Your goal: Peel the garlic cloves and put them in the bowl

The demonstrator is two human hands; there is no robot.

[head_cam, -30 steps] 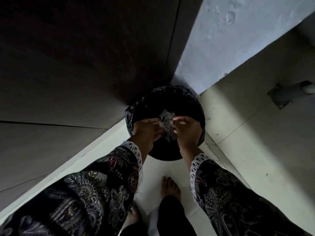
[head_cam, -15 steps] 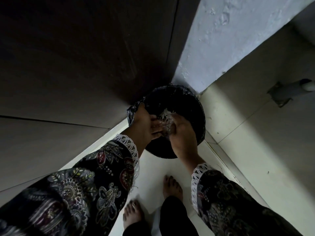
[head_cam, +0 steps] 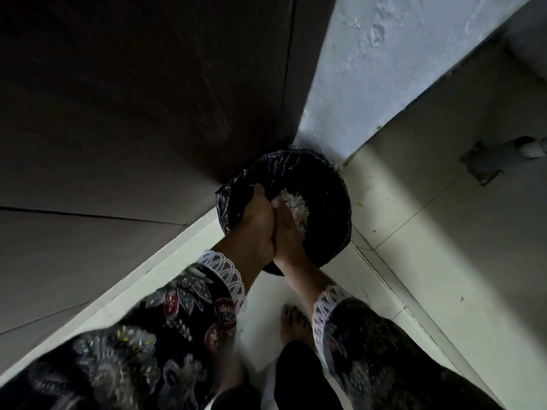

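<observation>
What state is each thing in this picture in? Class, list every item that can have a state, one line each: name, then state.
Bin: upright in the corner, open, lined with a black bag.
Garlic skins: pale heap showing below the bin's rim.
Left hand: over the bin, palm pressed against the right hand, fingers straight.
Right hand: over the bin, pressed to the left, fingers straight.
Foot: bare, flat on the tiled floor.

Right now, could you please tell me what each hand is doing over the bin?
Left hand: pressed palm to palm against the right, fingers straight, holding nothing visible.
Right hand: pressed against the left, fingers straight over the bin; open.
</observation>
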